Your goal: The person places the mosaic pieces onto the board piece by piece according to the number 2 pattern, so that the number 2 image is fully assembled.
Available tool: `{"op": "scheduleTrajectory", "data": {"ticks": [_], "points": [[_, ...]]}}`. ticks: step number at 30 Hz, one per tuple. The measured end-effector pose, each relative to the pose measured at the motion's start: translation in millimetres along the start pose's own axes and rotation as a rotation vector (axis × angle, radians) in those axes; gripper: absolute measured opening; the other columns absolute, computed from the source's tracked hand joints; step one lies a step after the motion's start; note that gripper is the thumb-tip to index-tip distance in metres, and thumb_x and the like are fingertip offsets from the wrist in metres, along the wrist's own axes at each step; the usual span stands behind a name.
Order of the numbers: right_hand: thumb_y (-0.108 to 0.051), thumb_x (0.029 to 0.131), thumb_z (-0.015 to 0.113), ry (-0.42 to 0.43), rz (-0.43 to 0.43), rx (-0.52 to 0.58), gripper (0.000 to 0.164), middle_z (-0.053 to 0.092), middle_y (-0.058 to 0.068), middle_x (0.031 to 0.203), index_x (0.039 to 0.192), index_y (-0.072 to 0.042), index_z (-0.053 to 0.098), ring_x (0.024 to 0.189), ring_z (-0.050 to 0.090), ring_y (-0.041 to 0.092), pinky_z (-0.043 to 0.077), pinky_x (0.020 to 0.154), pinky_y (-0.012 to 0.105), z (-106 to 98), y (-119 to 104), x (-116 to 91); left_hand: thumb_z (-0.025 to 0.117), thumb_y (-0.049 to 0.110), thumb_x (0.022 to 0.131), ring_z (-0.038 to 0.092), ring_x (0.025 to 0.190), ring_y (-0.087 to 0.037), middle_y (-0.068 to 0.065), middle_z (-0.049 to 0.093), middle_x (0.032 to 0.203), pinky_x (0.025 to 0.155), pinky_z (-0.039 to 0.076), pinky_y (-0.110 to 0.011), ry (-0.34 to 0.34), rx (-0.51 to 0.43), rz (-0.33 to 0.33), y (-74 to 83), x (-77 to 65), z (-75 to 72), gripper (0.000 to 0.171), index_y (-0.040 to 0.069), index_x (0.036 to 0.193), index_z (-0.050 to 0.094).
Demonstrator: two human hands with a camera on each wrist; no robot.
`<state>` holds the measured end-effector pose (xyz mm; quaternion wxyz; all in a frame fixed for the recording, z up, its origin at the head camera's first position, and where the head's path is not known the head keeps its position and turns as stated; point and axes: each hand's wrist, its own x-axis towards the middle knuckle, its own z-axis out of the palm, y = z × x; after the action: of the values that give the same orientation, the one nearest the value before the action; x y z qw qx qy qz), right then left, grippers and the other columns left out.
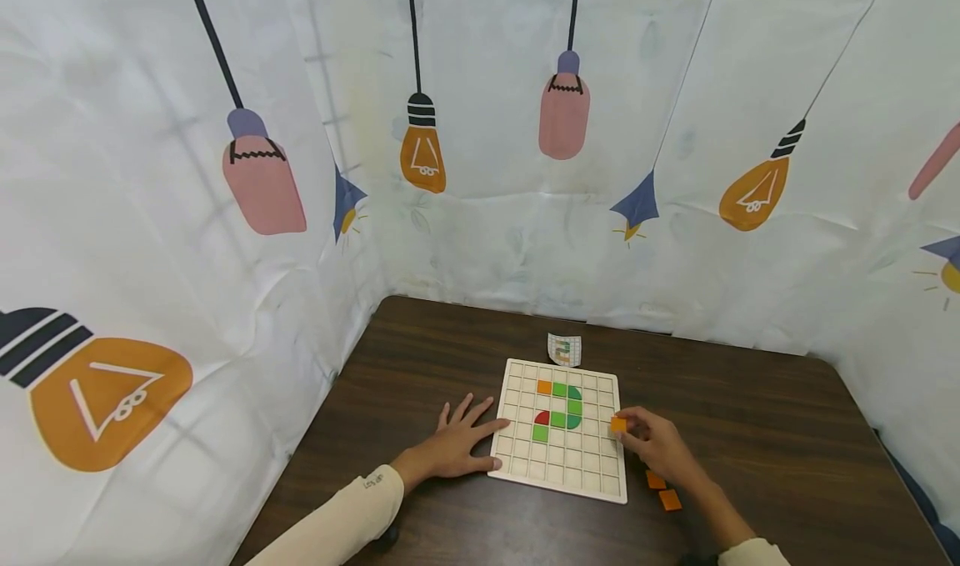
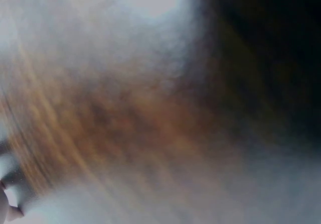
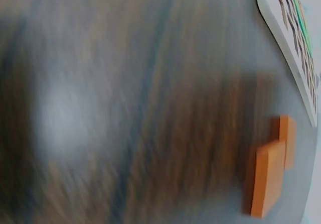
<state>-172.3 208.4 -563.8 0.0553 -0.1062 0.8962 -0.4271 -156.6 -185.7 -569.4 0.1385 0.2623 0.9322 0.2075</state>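
A white grid board point(image 1: 555, 474) lies on the dark wooden table, with orange, green and red tiles set in its squares in a curved pattern. My left hand point(image 1: 453, 448) rests with spread fingers at the board's left edge, thumb and a fingertip on its rim. Over the right edge, my right hand point(image 1: 660, 445) pinches an orange square tile point(image 1: 618, 425) between thumb and fingers. Two more orange tiles point(image 1: 670, 500) lie below that hand; the right wrist view shows these orange tiles point(image 3: 270, 176) beside the board's edge point(image 3: 286, 48).
A small printed pattern card point(image 1: 564, 350) stands just behind the board. Wood tabletop point(image 1: 757, 433) extends to both sides. A white curtain point(image 1: 480, 241) printed with lamps and bulbs hangs behind the table and along its left.
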Motion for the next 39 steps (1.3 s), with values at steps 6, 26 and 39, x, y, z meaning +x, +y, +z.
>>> {"op": "scheduleTrajectory", "data": {"ticks": [6, 26, 39], "points": [[-0.003, 0.089, 0.074, -0.024, 0.017, 0.039, 0.032, 0.062, 0.006, 0.096, 0.12, -0.007, 0.067, 0.055, 0.046, 0.007, 0.042, 0.047, 0.024, 13, -7, -1, 0.054, 0.066, 0.094, 0.007, 0.154, -0.046, -0.008, 0.018, 0.169, 0.11, 0.008, -0.079, -0.003, -0.009, 0.003, 1.1, -0.4, -2.0, 0.069, 0.037, 0.155, 0.038], [-0.011, 0.091, 0.075, -0.104, -0.062, 0.226, 0.03, 0.064, 0.011, 0.097, 0.118, 0.0, 0.066, 0.07, 0.058, 0.005, 0.048, 0.058, 0.021, 45, -30, 0, 0.053, 0.066, 0.094, 0.006, 0.154, -0.045, -0.007, 0.017, 0.169, 0.111, 0.007, -0.078, -0.01, -0.006, -0.007, 0.6, 0.6, 0.3, 0.069, 0.039, 0.155, 0.037], [-0.007, 0.091, 0.072, -0.144, -0.048, 0.271, 0.028, 0.062, 0.01, 0.095, 0.118, 0.001, 0.068, 0.056, 0.05, 0.004, 0.043, 0.05, 0.02, 73, -45, 1, 0.053, 0.066, 0.095, 0.005, 0.154, -0.045, -0.006, 0.016, 0.169, 0.111, 0.006, -0.078, -0.015, -0.012, -0.005, -0.2, 0.2, 0.4, 0.068, 0.04, 0.155, 0.036]]}}
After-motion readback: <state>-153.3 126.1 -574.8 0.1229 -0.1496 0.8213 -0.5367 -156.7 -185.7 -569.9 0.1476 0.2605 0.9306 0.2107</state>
